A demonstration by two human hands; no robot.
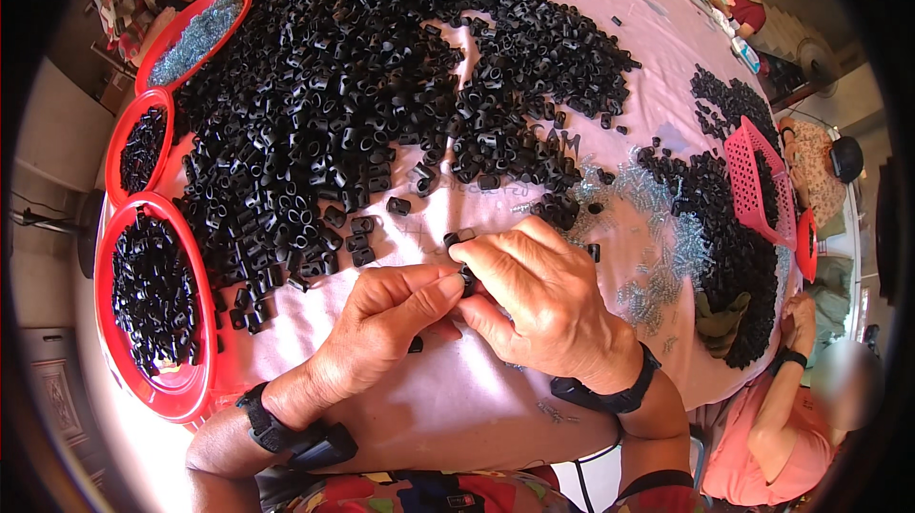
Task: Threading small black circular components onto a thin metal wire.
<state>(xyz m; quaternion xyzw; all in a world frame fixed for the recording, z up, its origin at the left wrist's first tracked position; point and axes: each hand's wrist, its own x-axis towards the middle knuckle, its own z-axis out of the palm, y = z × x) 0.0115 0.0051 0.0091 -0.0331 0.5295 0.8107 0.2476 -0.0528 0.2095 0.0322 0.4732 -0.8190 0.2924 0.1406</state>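
My left hand (376,327) and my right hand (545,298) meet over the near middle of the cloth. Between their fingertips is a small black plastic piece (467,278), mostly covered by the fingers. Thumb and index finger of the left hand are pinched at it, and the right thumb and fingers close on it from the other side. Another black hollow piece (451,239) lies just beyond the right index finger. A wide heap of short black plastic tubes (315,103) spreads beyond and left of my hands.
Red oval trays line the left edge: one with black parts (206,360), a smaller one (116,184), and one with small metal springs (198,41). Loose springs (691,246) and more black parts lie right, beside a pink basket (739,170). Other people sit around the table.
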